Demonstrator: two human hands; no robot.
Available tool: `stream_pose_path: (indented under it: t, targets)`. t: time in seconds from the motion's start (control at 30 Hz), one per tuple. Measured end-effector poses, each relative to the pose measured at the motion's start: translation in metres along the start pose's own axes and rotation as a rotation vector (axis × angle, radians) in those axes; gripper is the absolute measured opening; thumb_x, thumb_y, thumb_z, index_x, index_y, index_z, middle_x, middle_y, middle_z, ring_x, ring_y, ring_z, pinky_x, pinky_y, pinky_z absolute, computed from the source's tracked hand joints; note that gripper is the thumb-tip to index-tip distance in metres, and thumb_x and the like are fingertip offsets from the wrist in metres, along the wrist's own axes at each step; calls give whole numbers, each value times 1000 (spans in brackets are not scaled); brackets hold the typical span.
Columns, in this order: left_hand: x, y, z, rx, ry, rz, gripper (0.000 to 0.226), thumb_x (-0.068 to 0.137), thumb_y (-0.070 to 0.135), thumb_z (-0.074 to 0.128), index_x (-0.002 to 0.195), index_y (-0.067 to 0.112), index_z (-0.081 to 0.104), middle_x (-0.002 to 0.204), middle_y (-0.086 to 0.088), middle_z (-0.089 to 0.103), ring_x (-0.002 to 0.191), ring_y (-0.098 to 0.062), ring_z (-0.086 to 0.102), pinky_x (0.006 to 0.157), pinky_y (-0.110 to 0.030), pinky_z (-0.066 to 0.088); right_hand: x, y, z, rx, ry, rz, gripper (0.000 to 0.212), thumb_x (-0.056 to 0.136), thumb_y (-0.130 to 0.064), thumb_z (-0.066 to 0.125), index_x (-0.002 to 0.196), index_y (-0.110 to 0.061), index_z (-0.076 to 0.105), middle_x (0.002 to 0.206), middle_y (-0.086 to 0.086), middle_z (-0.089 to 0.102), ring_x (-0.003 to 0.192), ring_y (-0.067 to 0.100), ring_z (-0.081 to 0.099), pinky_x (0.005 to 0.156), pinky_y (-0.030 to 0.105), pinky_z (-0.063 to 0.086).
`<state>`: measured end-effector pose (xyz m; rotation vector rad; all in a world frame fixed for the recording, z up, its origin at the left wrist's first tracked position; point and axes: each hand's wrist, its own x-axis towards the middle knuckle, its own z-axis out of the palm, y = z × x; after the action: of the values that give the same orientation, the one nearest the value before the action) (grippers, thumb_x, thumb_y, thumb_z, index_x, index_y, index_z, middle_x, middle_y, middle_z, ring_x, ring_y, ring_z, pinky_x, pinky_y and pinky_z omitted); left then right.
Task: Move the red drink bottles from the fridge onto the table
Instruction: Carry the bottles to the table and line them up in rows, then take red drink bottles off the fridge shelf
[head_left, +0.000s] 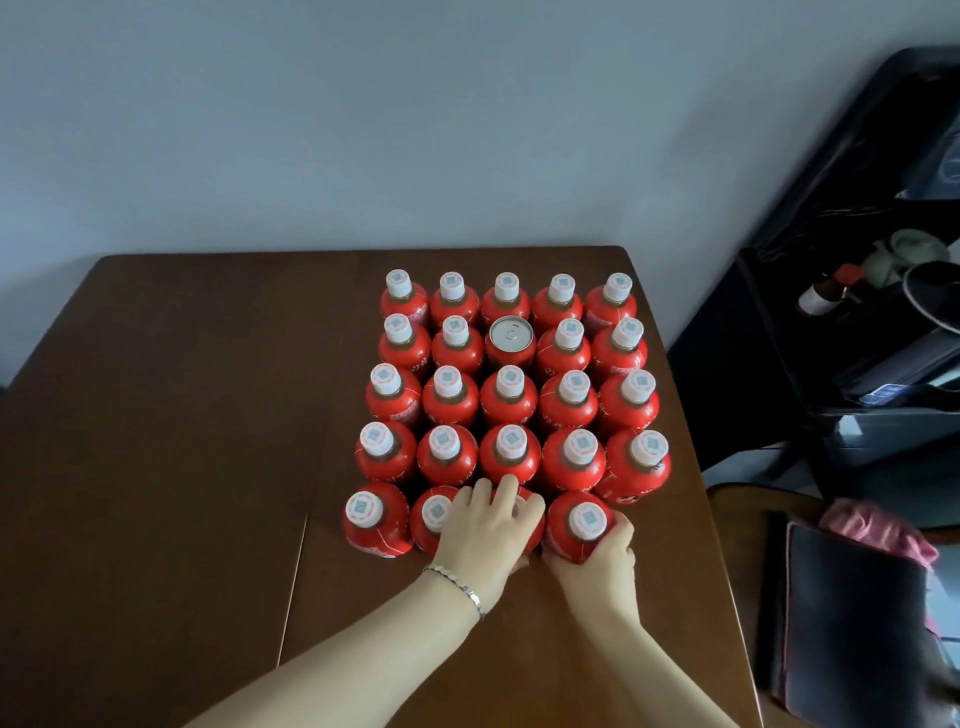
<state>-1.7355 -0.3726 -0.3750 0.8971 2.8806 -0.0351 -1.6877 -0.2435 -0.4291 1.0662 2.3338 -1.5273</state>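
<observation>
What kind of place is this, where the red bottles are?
Likely a home dining or kitchen area: a wooden table against a plain wall, a dark shelved unit, perhaps a fridge, holding bowls and a small bottle, and a chair beside the table.

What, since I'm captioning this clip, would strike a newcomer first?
Red drink bottles with white caps stand in a tight grid on the brown table's right half, one silver-topped can among them. At the front row, the left hand clasps one bottle; the right hand grips its neighbour.
</observation>
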Motion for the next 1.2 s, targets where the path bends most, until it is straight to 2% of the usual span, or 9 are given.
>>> stream_pose_path:
  t: [0.1,0.27,0.37,0.47,0.53,0.63,0.8,1.07,1.2]
  targets:
    - [0,3,-1,-25,62,19,61,20,11,85,78,22,71,77,-1,66,53,-17,56,48,-22,48,-3,-6,3,34,3,59,87,70,-14,79,137,-12,25,129,19,41,85,16,41,78,31,40]
    - [-4,11,0,-54,62,-61,59,25,4,83,80,22,72,80,-5,68,56,-18,60,50,-24,52,-5,-15,-6,-37,-82,75,95,70,-18,80,141,-12,17,134,22,37,108,32,52,88,38,44]
    - [-5,20,-13,-97,32,-150,63,43,10,82,103,21,66,111,-13,60,91,-27,62,86,-38,52,-5,-22,-18,-225,-222,121,105,72,-15,77,146,-8,3,141,22,32,125,34,44,99,39,41]
    - [-11,21,-19,-164,-50,-67,48,85,15,53,130,18,40,144,-10,23,131,-27,26,113,-40,18,-13,-32,-39,-550,-347,103,74,76,-11,68,136,-2,28,133,18,42,111,28,54,81,31,49]
    - [-15,21,-26,-287,28,-16,34,89,20,48,122,18,47,138,-4,31,125,-23,32,107,-33,28,-23,-37,-54,-726,-434,-3,54,77,-14,66,125,-6,44,119,12,55,94,22,58,67,28,47]
    - [-19,25,-47,-471,-75,18,14,90,23,46,100,21,55,109,2,54,100,-18,52,76,-29,45,-41,-36,-78,-805,-476,-44,60,80,-24,68,133,-15,42,115,4,60,95,18,59,68,23,45]
    - [-31,43,-59,-392,-383,189,11,88,27,45,89,24,56,90,4,62,85,-19,59,68,-28,45,-100,-11,-114,-617,-194,33,51,88,-30,60,134,-20,41,116,-1,62,101,14,60,87,28,52]
    - [-98,171,-76,-234,-437,716,18,93,30,43,103,22,56,110,0,63,95,-20,58,74,-27,42,-266,86,-151,-301,161,348,38,88,-28,57,125,-20,52,121,2,61,109,18,57,89,23,44]
    - [-175,265,-74,-120,-464,991,21,90,28,44,102,17,56,114,-7,62,103,-28,57,82,-31,44,-372,157,-173,-181,258,502,39,88,-30,57,126,-20,52,118,0,64,105,16,58,74,16,36]
